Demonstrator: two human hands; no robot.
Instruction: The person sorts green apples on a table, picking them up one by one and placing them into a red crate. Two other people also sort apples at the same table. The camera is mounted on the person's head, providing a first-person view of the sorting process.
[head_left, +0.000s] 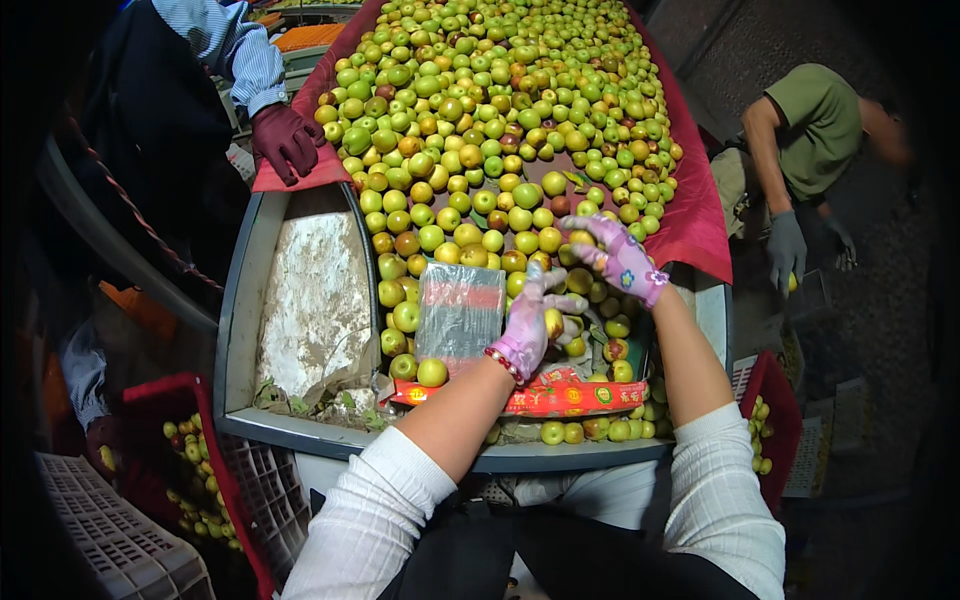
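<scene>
My left hand (528, 324), in a purple floral glove with a red bead bracelet at the wrist, has a yellow-green jujube (553, 324) caught between its fingers and palm. Up and to the right, my right hand (621, 256) wears a matching glove. Its fingers are spread around another jujube (583, 241); whether they grip it is unclear. Both hands are over the near end of a sloping sorting table heaped with green, yellow and reddish-brown jujubes (480, 97). Left of my left hand lies a plastic-wrapped dark block (460, 311) with a red band.
A red printed plastic strip (577, 399) crosses the table's near end, above its metal rim (330, 439). Red cloth (694, 217) lines the sides. A co-worker's maroon-gloved hand (285, 142) rests at left; another person (814, 135) bends at right. Red crates (217, 465) hold jujubes.
</scene>
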